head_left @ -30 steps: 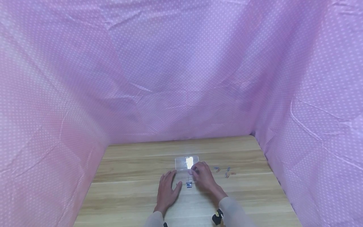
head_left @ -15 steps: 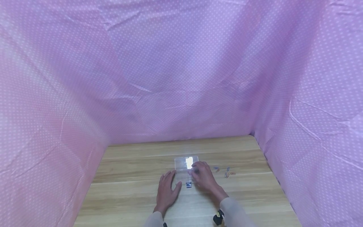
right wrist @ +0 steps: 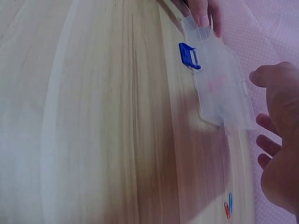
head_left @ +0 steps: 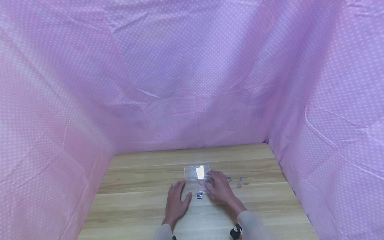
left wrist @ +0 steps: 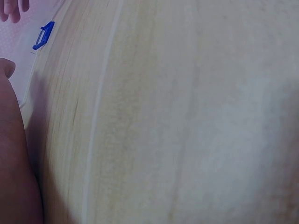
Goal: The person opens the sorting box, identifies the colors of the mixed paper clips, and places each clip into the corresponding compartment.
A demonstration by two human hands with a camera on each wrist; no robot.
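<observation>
A clear plastic box [head_left: 193,187] lies on the table with its lid [head_left: 192,173] folded back away from me. Its blue latch [right wrist: 189,56] hangs at the near edge. My left hand [head_left: 176,204] rests along the box's left side, fingers extended and thumb at the near left corner. Over the right side is my right hand [head_left: 221,189], its fingers loosely spread with nothing seen between them. In the right wrist view, a faint reddish shape [right wrist: 216,84] shows through the cloudy plastic. Just right of that hand lie several blue and red paper clips [head_left: 246,183].
The wooden table [head_left: 135,200] reaches back to a pink dotted cloth [head_left: 192,110], which also hangs at both sides. A black device [head_left: 236,231] sits at the right wrist. Light glares off the lid.
My right hand has drawn a little to the right, away from the middle of the box, and its fingers have spread. The left hand and the box have stayed put.
</observation>
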